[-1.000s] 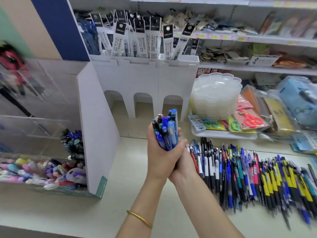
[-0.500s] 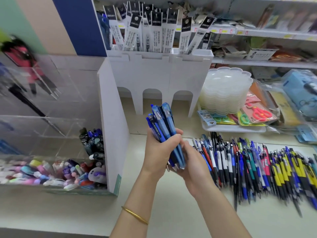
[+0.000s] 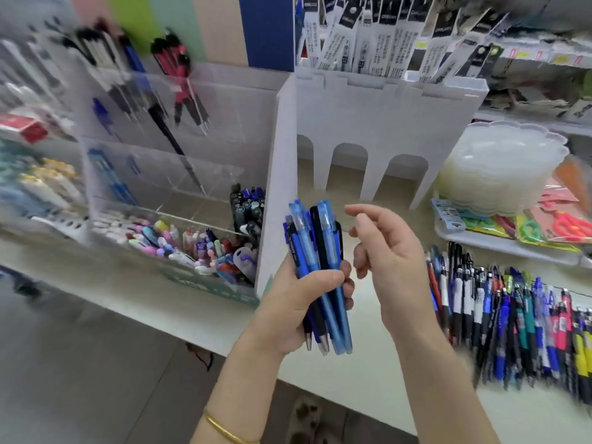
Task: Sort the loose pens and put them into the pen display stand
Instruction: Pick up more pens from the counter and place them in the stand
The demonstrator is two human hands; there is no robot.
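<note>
Several slim blue plastic pens [image 3: 315,248], left hand [image 3: 293,304] gripping, right hand [image 3: 392,261] relaxed

I see my two hands, left hand [image 3: 298,302] and right hand [image 3: 392,261], one gold bangle [image 3: 224,431], one bunch of pens [image 3: 315,251], one row of loose pens [image 3: 512,325] too many to count, and one white stand [image 3: 384,116] with three arches.

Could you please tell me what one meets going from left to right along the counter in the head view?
Clear stand → white divider → blue pens in the left hand → right hand → loose pens.
</note>
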